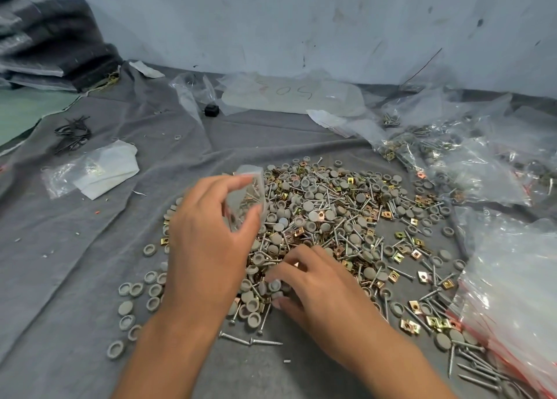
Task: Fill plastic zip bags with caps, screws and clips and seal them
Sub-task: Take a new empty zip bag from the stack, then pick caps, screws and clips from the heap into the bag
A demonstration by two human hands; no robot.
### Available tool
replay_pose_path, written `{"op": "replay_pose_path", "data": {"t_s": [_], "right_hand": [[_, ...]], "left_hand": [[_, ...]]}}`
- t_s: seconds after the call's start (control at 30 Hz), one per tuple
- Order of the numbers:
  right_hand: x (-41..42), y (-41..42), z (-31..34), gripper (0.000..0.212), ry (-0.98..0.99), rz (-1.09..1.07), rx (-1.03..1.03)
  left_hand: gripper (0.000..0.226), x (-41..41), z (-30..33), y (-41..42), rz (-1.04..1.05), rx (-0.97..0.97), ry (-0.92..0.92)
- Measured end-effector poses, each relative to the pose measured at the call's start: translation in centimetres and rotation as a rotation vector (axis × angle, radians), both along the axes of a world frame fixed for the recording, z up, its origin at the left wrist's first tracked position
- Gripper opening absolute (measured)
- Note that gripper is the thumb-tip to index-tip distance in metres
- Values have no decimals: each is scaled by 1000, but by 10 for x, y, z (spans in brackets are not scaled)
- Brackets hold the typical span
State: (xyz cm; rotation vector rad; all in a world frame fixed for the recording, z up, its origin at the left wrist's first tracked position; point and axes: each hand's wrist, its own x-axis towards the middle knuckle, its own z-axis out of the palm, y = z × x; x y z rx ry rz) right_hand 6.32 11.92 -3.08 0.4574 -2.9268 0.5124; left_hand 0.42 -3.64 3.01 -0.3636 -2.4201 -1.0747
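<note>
Zip bag (247, 195) seemingly between left hand (208, 236) fingertips.

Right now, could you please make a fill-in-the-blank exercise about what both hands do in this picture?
1. The left hand holds a small clear ____ above the pile.
2. The right hand picks among the caps, screws and ____.
3. Everything lies on a ____ cloth.

Missing words: bag; clips; grey

The left hand (208, 242) holds a small clear zip bag (248, 196) above a mixed pile (340, 218) of grey caps, screws and brass-coloured clips on a grey cloth (75, 263). The right hand (316, 287) pinches into the pile's near edge. Filled bags (452, 157) lie at right.
</note>
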Motion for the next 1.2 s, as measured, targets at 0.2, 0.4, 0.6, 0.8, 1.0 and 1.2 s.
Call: {"op": "replay_pose_path", "data": {"t_s": [0.2,0.4,0.6,0.8,1.0,1.2], "right_hand": [[-1,7,-3,14,-23,-33,-134],[-7,10,19,10,291,-139,-629],[-11,-2,18,15,532,-216,-433],[-6,11,16,15,386,-262,-480],[1,-12,-5,40,-94,47,-106],[3,-16,-2,20,-43,39,-135]], "left_hand": [[37,-2,-6,0,-61,-105,-93],[40,-2,-11,2,-182,-166,-117],[42,4,-13,17,-284,-201,-71],[41,3,-5,7,-128,-24,-66],[40,-2,4,-3,73,140,36],[41,-2,-5,0,-16,-58,-92]]}}
